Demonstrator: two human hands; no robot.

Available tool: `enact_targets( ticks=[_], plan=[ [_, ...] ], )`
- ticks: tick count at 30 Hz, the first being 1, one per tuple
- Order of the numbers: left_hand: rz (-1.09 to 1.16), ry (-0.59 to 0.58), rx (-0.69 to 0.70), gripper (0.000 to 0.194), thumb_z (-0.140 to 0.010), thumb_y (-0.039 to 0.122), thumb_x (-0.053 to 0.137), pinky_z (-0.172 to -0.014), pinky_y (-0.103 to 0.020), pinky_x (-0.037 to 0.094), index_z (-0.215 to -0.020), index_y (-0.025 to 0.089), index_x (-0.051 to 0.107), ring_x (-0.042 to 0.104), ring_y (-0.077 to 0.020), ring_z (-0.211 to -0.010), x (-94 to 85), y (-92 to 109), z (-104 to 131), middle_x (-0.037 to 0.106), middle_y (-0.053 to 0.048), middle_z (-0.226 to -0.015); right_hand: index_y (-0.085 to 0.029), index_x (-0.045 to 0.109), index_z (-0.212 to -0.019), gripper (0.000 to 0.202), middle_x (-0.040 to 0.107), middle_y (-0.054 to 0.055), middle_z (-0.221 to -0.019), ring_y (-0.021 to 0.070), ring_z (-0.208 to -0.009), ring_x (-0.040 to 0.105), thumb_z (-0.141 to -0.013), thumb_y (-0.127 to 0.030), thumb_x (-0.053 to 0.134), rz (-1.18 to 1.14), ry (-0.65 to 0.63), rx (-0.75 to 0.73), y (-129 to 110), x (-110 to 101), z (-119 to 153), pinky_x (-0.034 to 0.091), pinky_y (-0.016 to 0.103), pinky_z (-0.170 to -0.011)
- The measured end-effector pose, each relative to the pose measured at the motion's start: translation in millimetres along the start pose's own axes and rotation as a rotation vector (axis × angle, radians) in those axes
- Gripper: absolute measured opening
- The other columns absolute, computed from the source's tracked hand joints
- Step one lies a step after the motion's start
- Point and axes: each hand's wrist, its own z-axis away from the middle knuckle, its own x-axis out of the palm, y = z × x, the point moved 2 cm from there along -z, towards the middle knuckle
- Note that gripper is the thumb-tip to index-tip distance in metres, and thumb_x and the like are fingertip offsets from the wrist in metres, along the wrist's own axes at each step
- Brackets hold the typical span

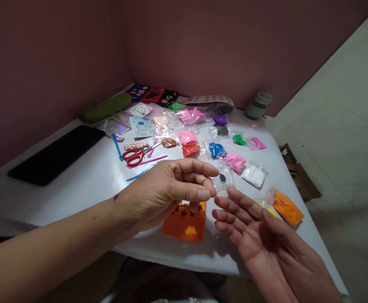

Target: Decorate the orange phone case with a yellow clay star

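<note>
My left hand (184, 183) hangs over the middle of the white table, its thumb and fingers curled towards each other with a gap at the tips and nothing seen between them. Palm up, my right hand (253, 227) is just to the right, fingers stretched out, holding nothing visible. Partly behind my left hand lies an orange card (184, 229) with dark stars and a small orange star-like piece (190, 230). Beyond the hands is a clear bag with a small black lump (222, 177). An orange clay packet (287, 208) lies beyond my right hand.
Several coloured clay packets, such as pink (235, 162), blue (217, 150) and white (255, 175), spread over the table (57, 202). Red-handled scissors (135, 157), a black tablet-like slab (57, 153), a green case (108, 107) and a jar (258, 105) lie or stand farther back.
</note>
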Motion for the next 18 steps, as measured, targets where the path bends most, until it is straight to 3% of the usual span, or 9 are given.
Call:
enact_targets(
  ticks=[4, 9, 18],
  plan=[
    [0.04, -0.048, -0.035, 0.025, -0.079, 0.0, 0.065, -0.048, -0.014, 0.054, -0.101, 0.009, 0.07, 0.066, -0.0108, -0.055, -3.8, 4.4, -1.3, 0.073, -0.006, -0.072, -0.013, 0.075, -0.108, 0.033, 0.075, 0.017, -0.107, 0.0261, -0.097, 0.071, -0.095, -0.03, 0.05, 0.095, -0.016, -0.061, -9.8, 3.6, -5.4, 0.058, 0.037, -0.087],
    [0.072, -0.046, -0.022, 0.027, -0.081, -0.006, 0.058, -0.057, -0.016, 0.059, -0.1, 0.01, 0.071, 0.071, -0.012, -0.064, -10.5, 11.2, -2.3, 0.076, -0.009, -0.082, -0.014, 0.074, -0.109, 0.031, 0.073, 0.016, -0.111, 0.0266, -0.1, 0.07, -0.094, -0.028, 0.05, 0.204, 0.001, -0.09, -22.9, 10.8, -16.1, 0.059, 0.037, -0.086],
    [-0.027, 0.024, 0.008, 0.008, -0.088, 0.009, 0.063, -0.036, -0.01, 0.046, -0.086, 0.008, 0.07, 0.056, -0.0059, -0.043, -20.7, 30.8, -9.9, 0.065, -0.001, -0.059, -0.015, 0.073, -0.103, 0.026, 0.074, 0.012, -0.099, 0.0232, -0.085, 0.07, -0.088, -0.028, 0.056, 0.369, -0.097, -0.099, -36.9, 44.0, -48.8, 0.058, 0.035, -0.078]
  ],
)
